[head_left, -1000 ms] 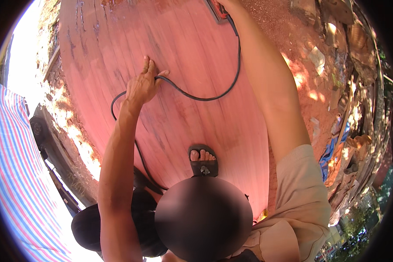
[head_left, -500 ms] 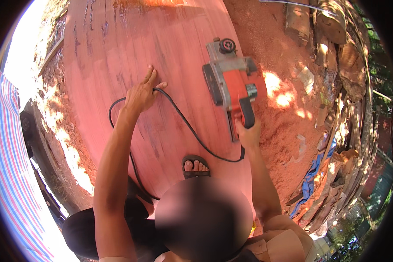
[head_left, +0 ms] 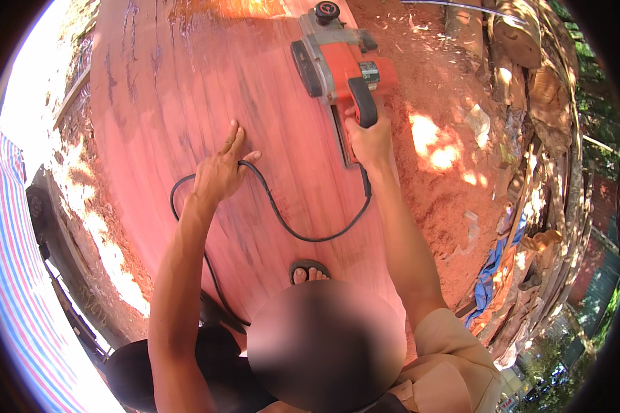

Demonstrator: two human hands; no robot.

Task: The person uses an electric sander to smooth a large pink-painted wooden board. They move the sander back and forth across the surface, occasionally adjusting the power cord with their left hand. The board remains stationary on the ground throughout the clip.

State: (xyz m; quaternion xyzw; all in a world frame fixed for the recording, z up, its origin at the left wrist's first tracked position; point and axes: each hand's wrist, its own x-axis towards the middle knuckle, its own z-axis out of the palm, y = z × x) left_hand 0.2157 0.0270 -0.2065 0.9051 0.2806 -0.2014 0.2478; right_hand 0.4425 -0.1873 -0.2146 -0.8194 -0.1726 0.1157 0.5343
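Observation:
My right hand (head_left: 369,139) is closed round the black rear handle of a red and grey electric hand planer (head_left: 344,72). The planer lies along the right edge of a long, wide reddish wooden slab (head_left: 207,89). Over the middle of the slab is my left hand (head_left: 220,171), index and middle fingers stretched forward and thumb apart. A black power cord (head_left: 313,239) runs from the planer's rear in a loop, passes through my left palm, then trails back toward my legs. The other left fingers look curled round the cord, partly hidden.
My sandalled foot (head_left: 308,270) stands on the slab. Reddish shavings (head_left: 430,206) cover the ground at right, with logs and wood scraps (head_left: 517,41) beyond and a blue tarp (head_left: 489,282). A striped sheet (head_left: 27,289) hangs at left. Glossy dark streaks mark the slab's far end.
The planer and my right hand have moved forward, away from me, and slightly left along the slab's edge. The cord's loop has shifted with them. My left hand is nearly where it was.

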